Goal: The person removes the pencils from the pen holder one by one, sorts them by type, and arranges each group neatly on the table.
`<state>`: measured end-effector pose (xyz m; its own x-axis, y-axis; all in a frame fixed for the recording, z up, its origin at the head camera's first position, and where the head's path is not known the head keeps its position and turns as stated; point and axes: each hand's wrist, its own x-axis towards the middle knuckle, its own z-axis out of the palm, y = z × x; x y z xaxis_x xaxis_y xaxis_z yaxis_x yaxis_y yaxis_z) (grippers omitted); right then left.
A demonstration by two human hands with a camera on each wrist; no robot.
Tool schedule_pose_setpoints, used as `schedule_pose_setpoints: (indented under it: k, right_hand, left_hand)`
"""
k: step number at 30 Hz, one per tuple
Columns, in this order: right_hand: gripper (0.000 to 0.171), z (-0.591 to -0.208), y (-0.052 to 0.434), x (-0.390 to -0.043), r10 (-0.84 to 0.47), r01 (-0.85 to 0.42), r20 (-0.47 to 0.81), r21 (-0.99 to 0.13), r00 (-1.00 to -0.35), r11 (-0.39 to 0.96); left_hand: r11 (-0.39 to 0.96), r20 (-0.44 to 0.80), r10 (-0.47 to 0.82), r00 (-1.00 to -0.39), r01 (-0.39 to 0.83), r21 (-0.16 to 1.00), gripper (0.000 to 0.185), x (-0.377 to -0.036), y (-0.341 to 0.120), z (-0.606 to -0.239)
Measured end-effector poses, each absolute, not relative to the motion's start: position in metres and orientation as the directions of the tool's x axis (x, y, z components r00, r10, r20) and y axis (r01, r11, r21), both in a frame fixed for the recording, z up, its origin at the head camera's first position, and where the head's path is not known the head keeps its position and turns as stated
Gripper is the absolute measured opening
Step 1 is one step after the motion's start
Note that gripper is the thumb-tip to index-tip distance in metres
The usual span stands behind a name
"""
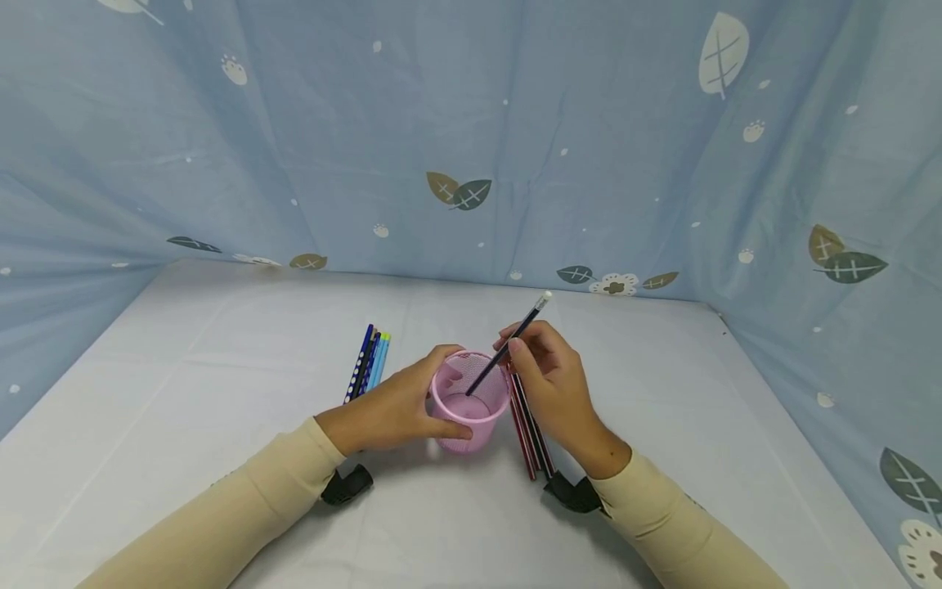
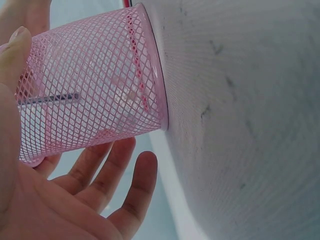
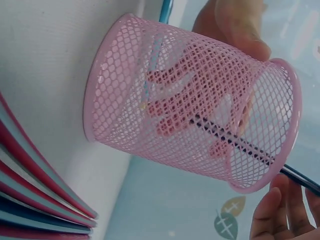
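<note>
A pink mesh pencil cup (image 1: 471,438) stands upright on the white table. My left hand (image 1: 401,409) holds it from the left, with the thumb on the near side and the fingers behind it near the rim. In my right hand (image 1: 553,384) I pinch a dark pencil (image 1: 526,321) with a white eraser end up. The pencil slants into the cup's mouth. Through the mesh in the left wrist view, the pencil's lower end (image 2: 62,97) shows inside the cup, short of the base. No other pencil shows in the cup.
Several blue, dark and light-blue pencils (image 1: 368,364) lie left of the cup, partly behind my left hand. Several red and black striped pencils (image 1: 531,442) lie to its right, under my right hand. A blue leaf-print curtain (image 1: 471,123) hangs behind the white table (image 1: 221,343).
</note>
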<state>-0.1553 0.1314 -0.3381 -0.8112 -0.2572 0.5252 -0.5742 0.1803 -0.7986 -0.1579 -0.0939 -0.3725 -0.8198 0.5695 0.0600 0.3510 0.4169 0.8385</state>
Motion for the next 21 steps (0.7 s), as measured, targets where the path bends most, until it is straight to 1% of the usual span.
schedule_pose_setpoints:
  k: [2, 9, 12, 16, 21]
  right_hand:
    - [0.015, -0.337, 0.132, -0.155, -0.257, -0.584, 0.539, -0.798, -0.802, 0.147]
    - [0.024, -0.333, 0.137, -0.154, -0.243, -0.635, 0.598, -0.763, -0.764, 0.118]
    - [0.028, -0.330, 0.138, -0.153, -0.235, -0.661, 0.630, -0.745, -0.740, 0.085]
    - [0.029, -0.326, 0.140, -0.153, -0.222, -0.678, 0.654, -0.734, -0.723, 0.048]
    - [0.029, -0.324, 0.142, -0.154, -0.206, -0.704, 0.684, -0.709, -0.700, 0.038]
  left_hand:
    - [0.418, 0.060, 0.568, -0.821, 0.351, 0.838, 0.095, -0.158, -0.094, -0.373]
    - [0.417, 0.057, 0.568, -0.821, 0.347, 0.840, 0.095, -0.158, -0.093, -0.373]
    - [0.419, 0.052, 0.569, -0.820, 0.345, 0.840, 0.095, -0.158, -0.093, -0.373]
    - [0.426, 0.051, 0.566, -0.823, 0.345, 0.836, 0.096, -0.158, -0.093, -0.372]
    - [0.431, 0.049, 0.563, -0.825, 0.344, 0.834, 0.096, -0.158, -0.093, -0.372]
